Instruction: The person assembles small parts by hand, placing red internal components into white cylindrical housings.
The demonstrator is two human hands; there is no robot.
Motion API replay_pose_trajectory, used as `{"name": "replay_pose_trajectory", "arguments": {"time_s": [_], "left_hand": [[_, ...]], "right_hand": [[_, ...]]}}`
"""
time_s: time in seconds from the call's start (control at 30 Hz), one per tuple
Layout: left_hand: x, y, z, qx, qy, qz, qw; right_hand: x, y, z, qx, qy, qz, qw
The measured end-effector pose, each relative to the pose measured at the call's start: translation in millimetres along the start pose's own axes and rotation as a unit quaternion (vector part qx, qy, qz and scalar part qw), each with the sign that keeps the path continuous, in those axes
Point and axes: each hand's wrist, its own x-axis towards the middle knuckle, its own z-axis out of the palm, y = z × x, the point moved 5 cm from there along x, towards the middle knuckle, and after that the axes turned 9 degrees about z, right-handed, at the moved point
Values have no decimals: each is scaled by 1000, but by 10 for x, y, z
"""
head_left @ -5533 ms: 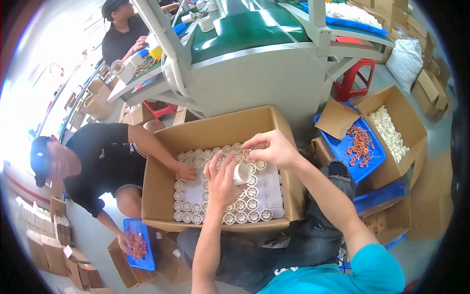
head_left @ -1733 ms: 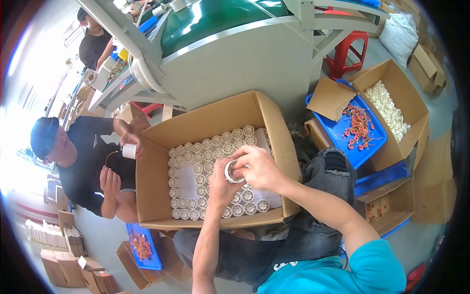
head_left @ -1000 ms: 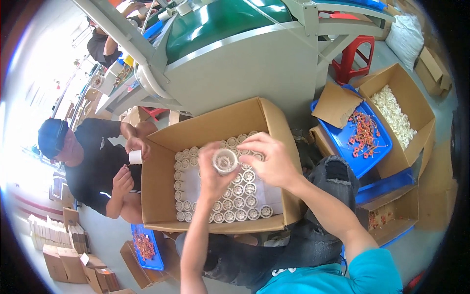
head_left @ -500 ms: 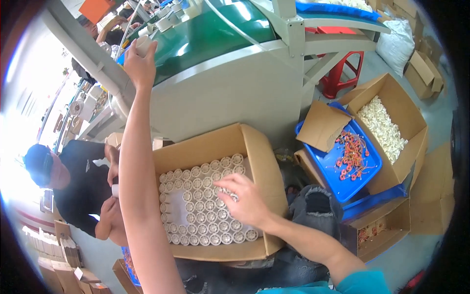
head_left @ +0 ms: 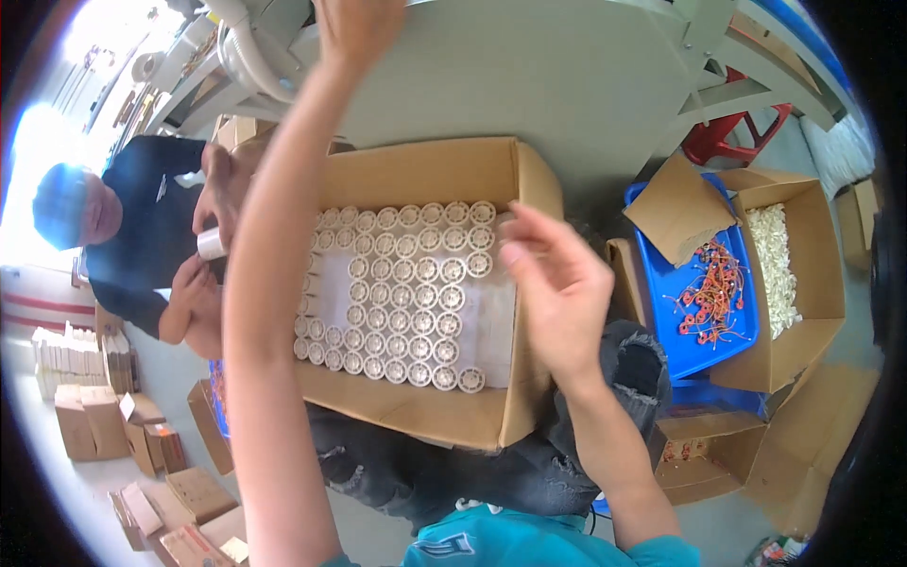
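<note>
An open cardboard box [head_left: 420, 168] rests at my lap, holding rows of round white plastic cups [head_left: 402, 296] with patterned ends facing up. My right hand [head_left: 564, 298] is over the box's right wall, thumb and index finger apart, with no object visible between them; the fingers are slightly blurred. Stretched far forward, my left hand [head_left: 362, 26] reaches the top edge of the picture, where its fingers are cut off. What it holds, if anything, is out of view.
On the left, a co-worker in black [head_left: 142, 236] handles a white cylinder [head_left: 212, 244]. To the right are a blue tray [head_left: 690, 317] of red wired parts and a carton [head_left: 814, 283] of small white pieces. A grey machine panel [head_left: 529, 76] stands ahead.
The view has tipped down toward the box. My right hand has moved from above the cups to the right wall. The white cup in my left hand has gone out of view.
</note>
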Motion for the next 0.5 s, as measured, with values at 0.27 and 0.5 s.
{"name": "replay_pose_trajectory", "arguments": {"time_s": [0.27,0.5], "left_hand": [[-3010,2178,-1151,-239,-544,-124,795],[-3556,2440,-1285,-161,-753,-145,621]], "right_hand": [[0,149,86,91,-19,85,992],[9,279,74,25,-18,80,996]]}}
